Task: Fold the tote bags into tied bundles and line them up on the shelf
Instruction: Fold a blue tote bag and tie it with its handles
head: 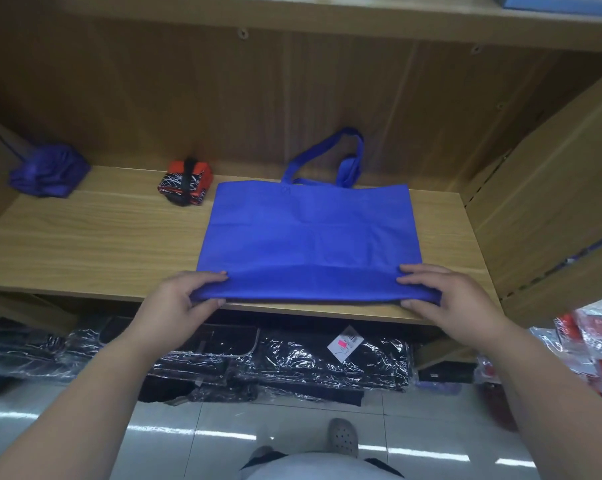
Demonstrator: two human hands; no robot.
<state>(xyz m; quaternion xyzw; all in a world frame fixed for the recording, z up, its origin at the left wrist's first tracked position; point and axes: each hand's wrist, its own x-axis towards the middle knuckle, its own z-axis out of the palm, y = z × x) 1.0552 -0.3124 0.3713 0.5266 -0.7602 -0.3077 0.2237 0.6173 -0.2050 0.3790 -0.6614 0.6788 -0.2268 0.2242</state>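
Both hands pinch the flat blue fabric tote bag [310, 233] by its near edge. Left hand [181, 299] grips one corner, right hand [448, 299] the other.

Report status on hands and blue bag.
Left hand and right hand pinch near edge of blue bag. Bag flat on shelf, handles rearward. Purple bundle and orange bundle sit left, apart.

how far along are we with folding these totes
Done: a blue bundle and a red-and-black bundle sit at the back of the shelf. In hand: left hand and right hand pinch the near edge of the flat blue tote bag, first fold barely begun. Left: fold it, tie it, line it up.
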